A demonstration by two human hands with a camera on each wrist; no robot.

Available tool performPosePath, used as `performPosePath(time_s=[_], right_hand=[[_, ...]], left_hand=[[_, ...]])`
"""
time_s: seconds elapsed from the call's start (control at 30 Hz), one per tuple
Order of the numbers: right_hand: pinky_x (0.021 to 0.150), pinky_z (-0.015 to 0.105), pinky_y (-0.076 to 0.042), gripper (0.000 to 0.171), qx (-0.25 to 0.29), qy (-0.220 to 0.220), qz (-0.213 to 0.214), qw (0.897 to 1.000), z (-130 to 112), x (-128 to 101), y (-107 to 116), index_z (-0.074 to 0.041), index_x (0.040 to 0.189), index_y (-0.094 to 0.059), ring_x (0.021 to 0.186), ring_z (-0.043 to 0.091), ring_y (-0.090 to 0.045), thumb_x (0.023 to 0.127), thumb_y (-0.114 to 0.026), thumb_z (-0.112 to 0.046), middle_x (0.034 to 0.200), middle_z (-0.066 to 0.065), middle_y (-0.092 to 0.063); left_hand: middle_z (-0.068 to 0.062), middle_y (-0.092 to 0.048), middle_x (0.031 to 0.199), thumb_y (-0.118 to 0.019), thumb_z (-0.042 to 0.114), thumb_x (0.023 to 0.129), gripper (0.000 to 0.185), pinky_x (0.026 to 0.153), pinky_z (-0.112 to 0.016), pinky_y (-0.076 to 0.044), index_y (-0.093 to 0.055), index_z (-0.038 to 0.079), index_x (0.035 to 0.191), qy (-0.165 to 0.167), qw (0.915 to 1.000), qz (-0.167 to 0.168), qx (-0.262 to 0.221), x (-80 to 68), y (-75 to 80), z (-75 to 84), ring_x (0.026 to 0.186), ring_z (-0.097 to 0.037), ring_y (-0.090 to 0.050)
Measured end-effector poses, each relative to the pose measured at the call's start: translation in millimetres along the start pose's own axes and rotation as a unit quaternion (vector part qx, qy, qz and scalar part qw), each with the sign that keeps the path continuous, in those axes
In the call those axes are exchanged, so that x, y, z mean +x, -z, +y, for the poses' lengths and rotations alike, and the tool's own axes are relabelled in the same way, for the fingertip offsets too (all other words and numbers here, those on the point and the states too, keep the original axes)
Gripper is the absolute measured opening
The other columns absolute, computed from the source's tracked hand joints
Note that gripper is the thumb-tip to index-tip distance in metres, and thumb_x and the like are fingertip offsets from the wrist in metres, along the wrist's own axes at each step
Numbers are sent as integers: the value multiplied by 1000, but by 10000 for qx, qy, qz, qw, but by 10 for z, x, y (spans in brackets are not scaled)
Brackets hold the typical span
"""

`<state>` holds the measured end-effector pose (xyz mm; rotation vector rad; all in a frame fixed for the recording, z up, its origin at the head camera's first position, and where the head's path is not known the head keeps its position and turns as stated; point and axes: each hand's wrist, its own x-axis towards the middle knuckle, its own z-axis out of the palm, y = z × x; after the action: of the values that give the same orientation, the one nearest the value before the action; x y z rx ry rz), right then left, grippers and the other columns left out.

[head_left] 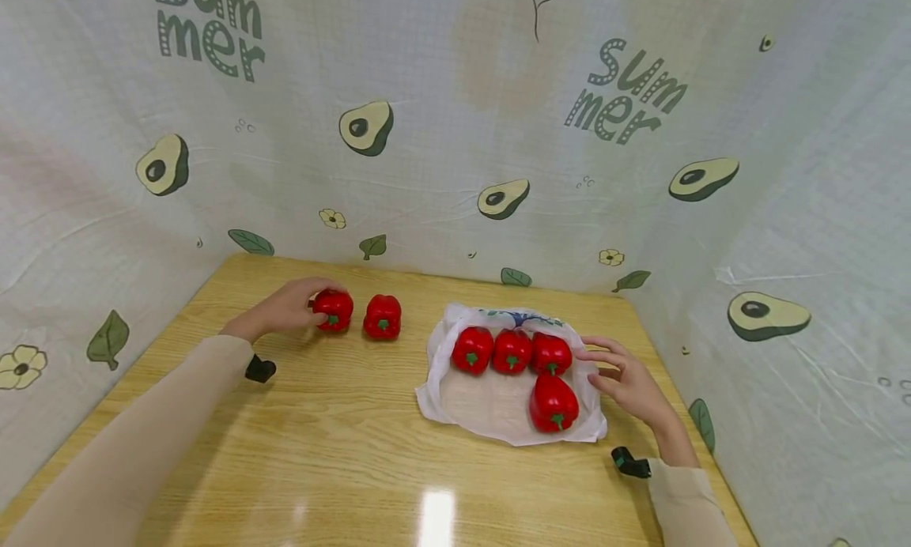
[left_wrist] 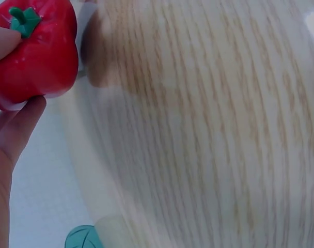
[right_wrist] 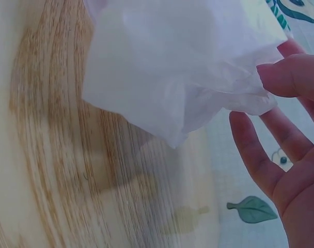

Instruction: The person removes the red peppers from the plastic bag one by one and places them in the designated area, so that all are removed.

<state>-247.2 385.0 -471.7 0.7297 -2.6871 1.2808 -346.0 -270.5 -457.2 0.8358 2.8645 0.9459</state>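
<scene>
While left hand fingers clasp glossy red pepper — green stem — right hand fingers relaxed beside white bag.

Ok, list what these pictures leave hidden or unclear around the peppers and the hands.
- Left wrist view: the held pepper is cut off by the top and left edges; the table is blurred.
- Right wrist view: no peppers show; the white bag fills the view.
- Head view: whether the right hand touches the bag cannot be told.
</scene>
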Motion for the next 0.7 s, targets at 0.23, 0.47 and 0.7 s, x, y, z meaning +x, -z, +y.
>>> performPosePath(time_s=[0.23,0.47,0.7], right_hand=[[97,21,-53,42,22,-5,-3,10000,6,8,-4,-7,134,-72,131,-3,-48,96,-70,10,156,15,-49],[97,20,-53,42,-10,-54,-21,10000,-4,15,-11,-8,134,-72,131,-3,-47,96,-70,9,157,14,-49],[97,19,-53,42,-70,-72,-10,9999,-20,22,-4,-8,133,-73,131,-5,-47,96,-70,10,157,14,-49]], left_hand=[[-15,-66,140,-71,-5,90,54,108,-62,-49,-62,10,141,92,9999,-67,-54,-21,-26,3,126,-37,-61],[-15,-65,141,-72,-6,89,55,105,-60,-51,-62,11,141,47,10000,-78,16,-37,-20,-51,120,-34,-62],[-15,-64,143,-75,0,90,56,102,-55,-53,-62,11,143,140,9998,-167,12,-56,24,-28,119,-33,-62]])
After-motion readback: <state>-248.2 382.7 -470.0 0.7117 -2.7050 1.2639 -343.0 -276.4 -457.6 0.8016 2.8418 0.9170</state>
